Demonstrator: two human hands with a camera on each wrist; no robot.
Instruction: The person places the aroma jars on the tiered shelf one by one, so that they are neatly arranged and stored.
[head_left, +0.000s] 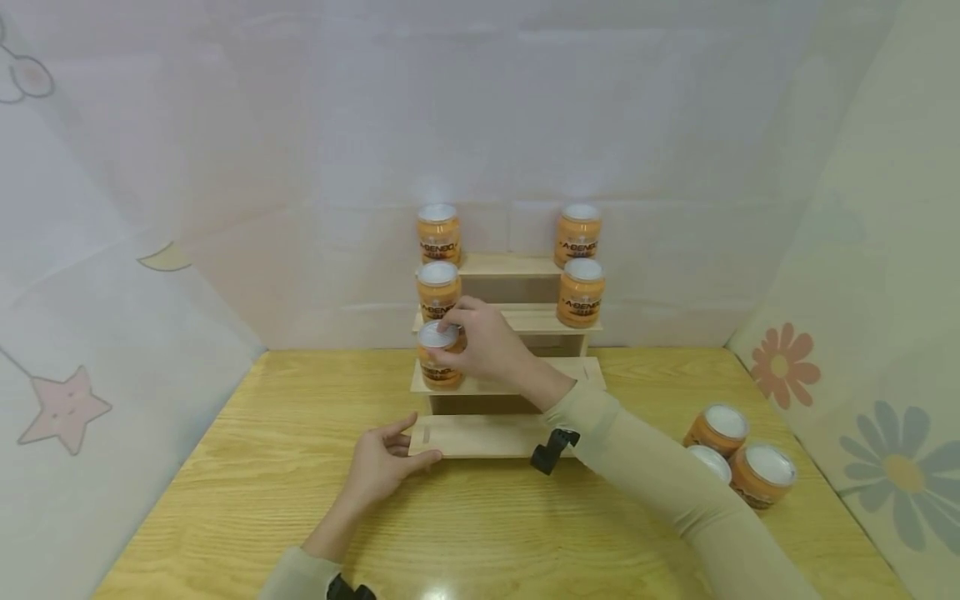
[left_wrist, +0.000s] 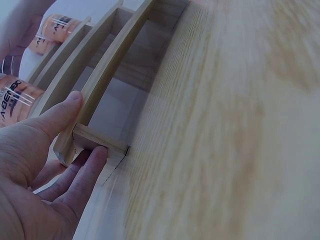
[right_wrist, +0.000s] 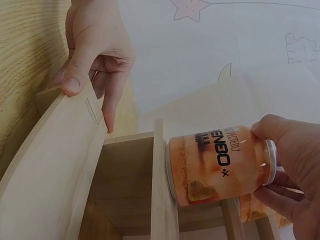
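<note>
A four-tier wooden step shelf point(head_left: 487, 437) stands on the table. My left hand point(head_left: 378, 462) grips the left end of its lowest step, thumb over the top and fingers around the end in the left wrist view. My right hand point(head_left: 487, 346) holds an orange can point(head_left: 441, 373) near its silver lid, upright at the left end of the second step from the bottom. In the right wrist view that can's base point(right_wrist: 172, 172) meets the step's board. Directly behind it, another orange can point(head_left: 438, 292) sits on the third step, partly hidden by my right fingers.
One can point(head_left: 438, 237) occupies the top step's left end. On the right side, one can point(head_left: 579, 237) stands on the top step and one point(head_left: 581, 296) on the third. Three more cans point(head_left: 765, 475) stand together on the table at right, beside my right sleeve.
</note>
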